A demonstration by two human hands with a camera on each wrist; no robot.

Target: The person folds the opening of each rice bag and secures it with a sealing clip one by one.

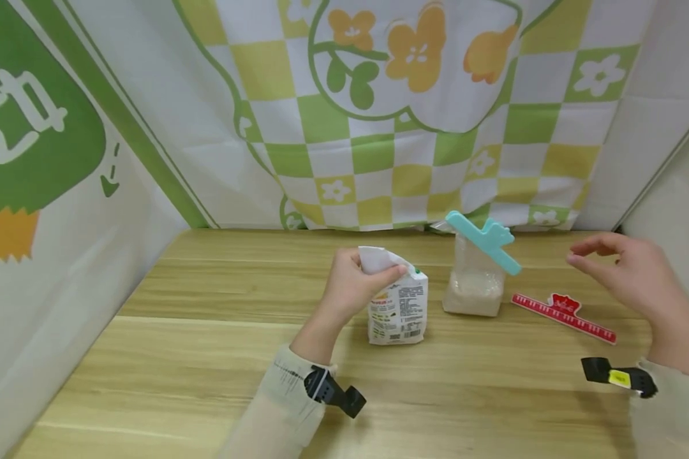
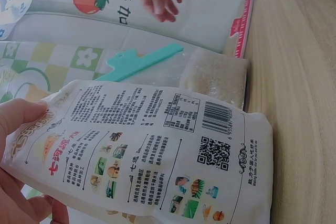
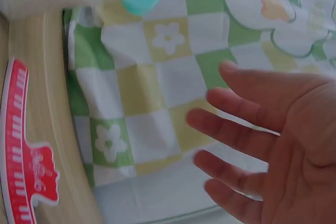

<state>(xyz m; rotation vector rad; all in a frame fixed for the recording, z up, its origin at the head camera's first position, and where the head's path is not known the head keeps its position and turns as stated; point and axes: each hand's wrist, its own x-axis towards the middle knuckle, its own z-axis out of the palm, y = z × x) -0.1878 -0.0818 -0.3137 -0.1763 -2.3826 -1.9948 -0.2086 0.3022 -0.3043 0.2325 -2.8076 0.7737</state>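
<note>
My left hand (image 1: pixel 350 284) grips the top of a white printed rice bag (image 1: pixel 399 312), thumb on the near side; the bag stands upright on the table. In the left wrist view its printed face, with a barcode and small pictures, fills much of the frame. To its right stands a clear bag of rice (image 1: pixel 473 293), with a turquoise sealing clip (image 1: pixel 485 242) slanting across its top. A red sealing clip (image 1: pixel 564 317) with a piano-key pattern lies farther right. Above and right of that clip, my right hand (image 1: pixel 631 274) hovers with loosely bent fingers and holds nothing.
The wooden table (image 1: pixel 207 370) runs back to a checkered, flowered cloth (image 1: pixel 373 153) hanging behind it. A white printed panel (image 1: pixel 92 268) borders the left side, and a pale panel (image 1: pixel 677 210) stands on the right.
</note>
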